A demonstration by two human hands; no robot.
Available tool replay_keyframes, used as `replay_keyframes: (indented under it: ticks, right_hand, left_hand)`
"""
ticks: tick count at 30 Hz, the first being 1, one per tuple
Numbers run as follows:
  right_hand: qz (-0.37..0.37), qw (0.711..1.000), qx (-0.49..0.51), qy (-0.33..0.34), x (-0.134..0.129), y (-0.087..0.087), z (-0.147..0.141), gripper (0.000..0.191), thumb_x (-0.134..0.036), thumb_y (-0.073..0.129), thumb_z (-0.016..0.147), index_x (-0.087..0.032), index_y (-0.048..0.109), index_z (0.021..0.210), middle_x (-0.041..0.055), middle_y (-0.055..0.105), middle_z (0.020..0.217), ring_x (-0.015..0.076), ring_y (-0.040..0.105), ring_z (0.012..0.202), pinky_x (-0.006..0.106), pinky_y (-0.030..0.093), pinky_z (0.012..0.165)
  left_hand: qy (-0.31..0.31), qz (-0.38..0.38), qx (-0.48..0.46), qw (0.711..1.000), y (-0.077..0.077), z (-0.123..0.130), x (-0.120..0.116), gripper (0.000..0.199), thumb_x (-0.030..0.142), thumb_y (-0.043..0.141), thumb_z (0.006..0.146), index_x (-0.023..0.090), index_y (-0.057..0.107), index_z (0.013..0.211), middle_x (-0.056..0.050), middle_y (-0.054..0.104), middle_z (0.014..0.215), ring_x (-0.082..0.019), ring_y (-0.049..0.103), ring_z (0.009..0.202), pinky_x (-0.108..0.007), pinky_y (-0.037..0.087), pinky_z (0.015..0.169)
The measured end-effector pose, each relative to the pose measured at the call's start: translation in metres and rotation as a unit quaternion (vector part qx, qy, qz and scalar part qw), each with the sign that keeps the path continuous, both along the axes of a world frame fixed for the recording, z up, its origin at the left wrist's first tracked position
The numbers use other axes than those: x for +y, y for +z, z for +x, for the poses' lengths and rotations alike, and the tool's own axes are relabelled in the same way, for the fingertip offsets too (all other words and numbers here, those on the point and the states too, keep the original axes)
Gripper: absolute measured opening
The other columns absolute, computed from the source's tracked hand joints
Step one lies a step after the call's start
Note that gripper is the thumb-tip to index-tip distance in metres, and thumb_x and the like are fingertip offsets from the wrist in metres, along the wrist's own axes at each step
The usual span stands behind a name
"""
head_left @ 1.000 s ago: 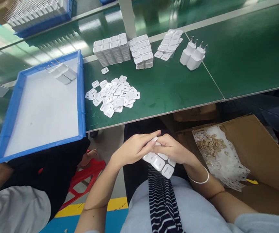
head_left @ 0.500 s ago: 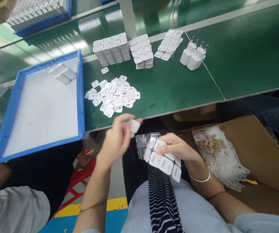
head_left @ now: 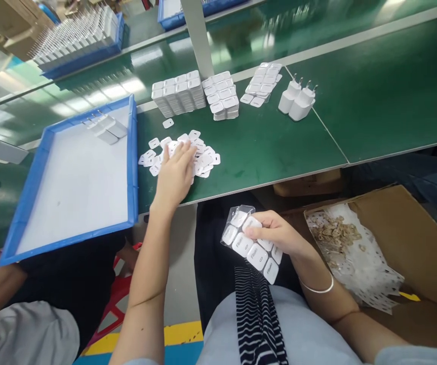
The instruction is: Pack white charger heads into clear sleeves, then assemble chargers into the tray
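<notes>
On the green counter [head_left: 256, 147], left fingers [head_left: 179, 155] rest slightly spread atop loose white tabs [head_left: 206, 161]; above the lap, right fingers [head_left: 258, 232] pinch the tab sheet [head_left: 256, 256] along one side.

The single view is head-mounted on the person and faces forward and steeply down. Near field: the torso and forearms, at the lower frame edge. Mid field: the green counter [head_left: 264, 147], its front edge crossing the frame at a slant. Far field: boxes [head_left: 9, 20] at upper left. No second view shares this coverage.
</notes>
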State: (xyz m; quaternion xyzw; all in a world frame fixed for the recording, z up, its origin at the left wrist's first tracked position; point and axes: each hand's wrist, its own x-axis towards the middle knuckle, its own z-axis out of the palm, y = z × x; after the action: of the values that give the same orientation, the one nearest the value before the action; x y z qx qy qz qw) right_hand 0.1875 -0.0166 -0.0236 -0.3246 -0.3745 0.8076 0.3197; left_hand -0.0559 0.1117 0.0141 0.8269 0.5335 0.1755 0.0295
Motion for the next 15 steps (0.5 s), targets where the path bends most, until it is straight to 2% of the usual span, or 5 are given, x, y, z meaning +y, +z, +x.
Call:
replay_keyframes:
  ticks: [4, 7, 9, 11, 15]
  right_hand:
    - [-0.007, 1.000, -0.010, 0.002, 0.001, 0.001, -0.001, 0.037, -0.041, 0.076, 0.076, -0.013, 0.056, 0.064, -0.0023, 0.056, 0.057, 0.0054, 0.047, 0.048, 0.016, 0.035, 0.044]
    - [-0.011, 1.000, 0.002, 0.015, 0.000, 0.004, 0.002, 0.034, -0.042, 0.077, 0.074, -0.012, 0.062, 0.070, -0.0012, 0.058, 0.059, 0.0064, 0.049, 0.048, 0.017, 0.037, 0.044]
    - [-0.002, 1.000, 0.005, 0.005, -0.001, 0.008, 0.005, 0.033, -0.040, 0.078, 0.073, -0.012, 0.063, 0.069, -0.0011, 0.059, 0.059, 0.0065, 0.049, 0.048, 0.017, 0.037, 0.044]
    - [0.010, 1.000, -0.005, -0.013, -0.002, 0.011, 0.011, 0.031, -0.037, 0.080, 0.072, -0.011, 0.063, 0.067, -0.0008, 0.060, 0.059, 0.0068, 0.050, 0.049, 0.016, 0.038, 0.044]
    - [0.015, 1.000, 0.000, -0.014, -0.010, 0.013, 0.028, 0.028, -0.035, 0.082, 0.070, -0.010, 0.067, 0.070, 0.0020, 0.064, 0.062, 0.0091, 0.055, 0.051, 0.018, 0.042, 0.046]
  left_hand:
    - [-0.042, 0.009, -0.091, 0.995, 0.000, 0.021, -0.019, 0.055, 0.044, 0.039, 0.100, 0.022, 0.035, 0.150, -0.010, 0.033, 0.159, -0.028, 0.023, 0.150, -0.057, 0.007, 0.123]
    - [-0.100, 0.011, -0.275, 0.956, 0.004, 0.040, -0.050, 0.049, 0.041, 0.048, 0.097, 0.023, 0.048, 0.142, -0.012, 0.050, 0.148, -0.027, 0.048, 0.137, -0.049, 0.033, 0.117]
    - [-0.177, -0.130, -0.409, 0.886, 0.010, 0.050, -0.074, 0.044, 0.042, 0.044, 0.099, 0.024, 0.054, 0.137, -0.012, 0.060, 0.137, -0.025, 0.064, 0.118, -0.043, 0.051, 0.102]
    - [-0.204, -0.285, -0.460, 0.816, 0.017, 0.057, -0.093, 0.047, 0.046, 0.050, 0.096, 0.024, 0.056, 0.136, -0.013, 0.062, 0.135, -0.027, 0.067, 0.113, -0.043, 0.055, 0.097]
    - [-0.100, -0.397, -0.452, 0.793, 0.006, 0.073, -0.098, 0.028, 0.033, 0.066, 0.088, 0.019, 0.072, 0.111, -0.011, 0.074, 0.111, -0.024, 0.071, 0.104, -0.037, 0.056, 0.094]
